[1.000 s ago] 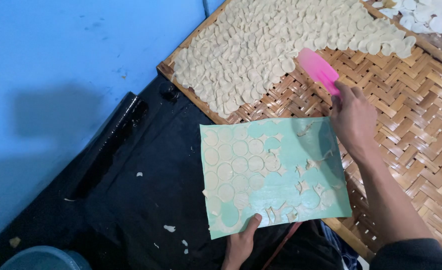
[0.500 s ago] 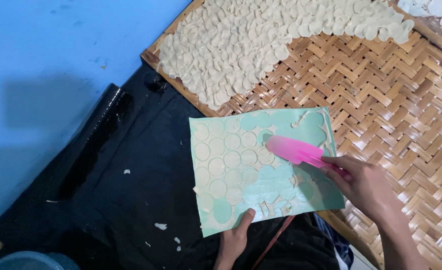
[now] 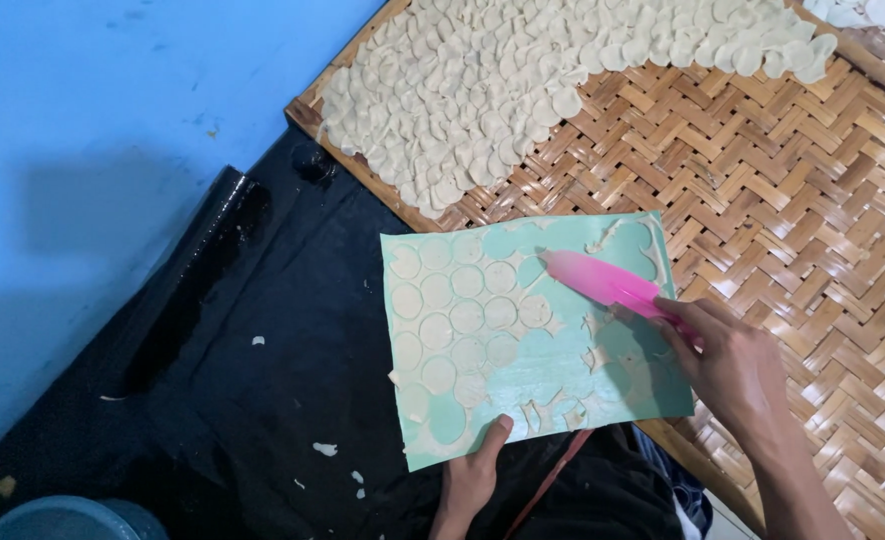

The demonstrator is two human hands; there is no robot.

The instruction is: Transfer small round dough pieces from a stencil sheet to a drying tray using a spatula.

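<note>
Woven bamboo tray (image 3: 793,200) holds dough rounds (image 3: 523,80) beyond my green board (image 3: 563,370), left hand (image 3: 473,475) pinching its edge, right hand (image 3: 733,365) clamped on a pink scraper (image 3: 603,282).

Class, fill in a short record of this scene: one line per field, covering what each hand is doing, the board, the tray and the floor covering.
left hand: grips the near edge of the green board, thumb on top
right hand: holds a pink spatula, blade over the board
board: pale dough discs in rows on its left part, trimmed scraps on the right
woven tray: many overlapping dough pieces along the far side
black sheet: under the board, dotted with dough bits
wall: blue
</note>
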